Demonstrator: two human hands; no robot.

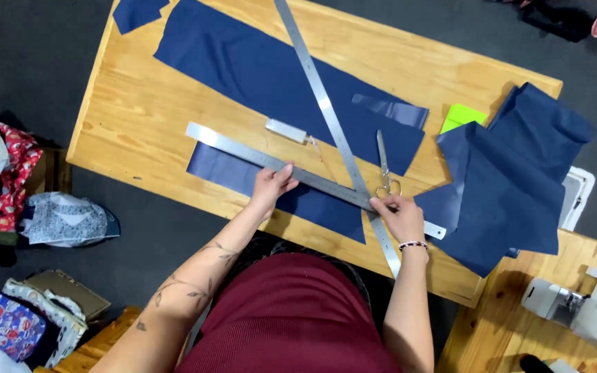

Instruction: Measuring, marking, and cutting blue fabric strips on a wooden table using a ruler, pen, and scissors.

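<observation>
1. I see a long flat metal ruler [243, 153] lying slantwise across the near part of the wooden table [126, 117], its left end higher in view, its right end by my right wrist; it is silver and reflects light
2. Under it lies a narrow dark blue fabric strip [229, 174], flat, near the table's front edge
3. A second, longer metal ruler [326, 103] crosses the first one just by my right hand, running from the table's far edge toward me
4. My left hand [271, 185] is stretched forward, fingers spread and pressing down flat on the first ruler near its middle; it pins the ruler and grasps nothing
5. My right hand [399, 217] rests where the two rulers cross, fingertips pressing on the metal; I cannot tell whether it pinches anything
6. Scissors [385, 169] lie just beyond my right hand, on the edge of a large blue fabric piece [264, 69]
7. A folded blue cloth pile [513, 179] sits to the right
</observation>
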